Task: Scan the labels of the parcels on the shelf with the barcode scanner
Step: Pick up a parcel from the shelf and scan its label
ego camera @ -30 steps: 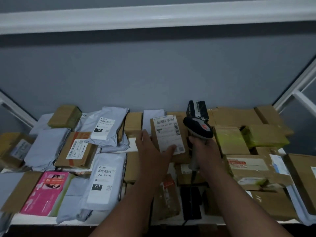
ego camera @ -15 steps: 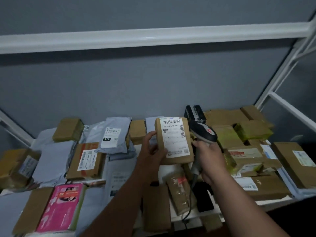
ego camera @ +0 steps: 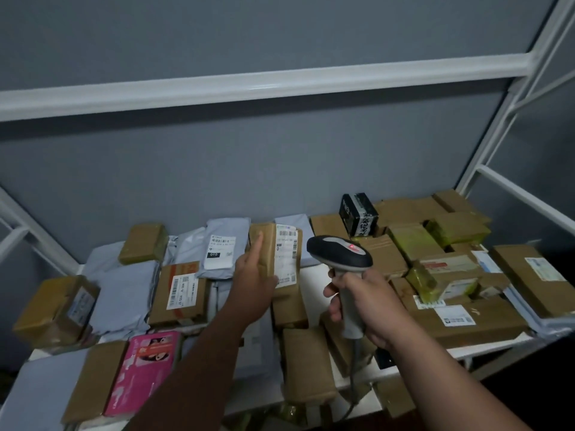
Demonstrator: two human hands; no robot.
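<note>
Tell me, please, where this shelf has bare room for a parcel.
One white patch lies between the held parcel and the scanner; a thin strip runs along the front right edge. Elsewhere parcels crowd, densest at right.

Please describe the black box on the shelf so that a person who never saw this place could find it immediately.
Look at the white shelf crowded with parcels, then at its back row against the grey wall, right of centre. There the black box sits on brown cartons, just behind the head of the barcode scanner. It alone is black with white characters; its neighbours are plain brown cardboard.
</note>
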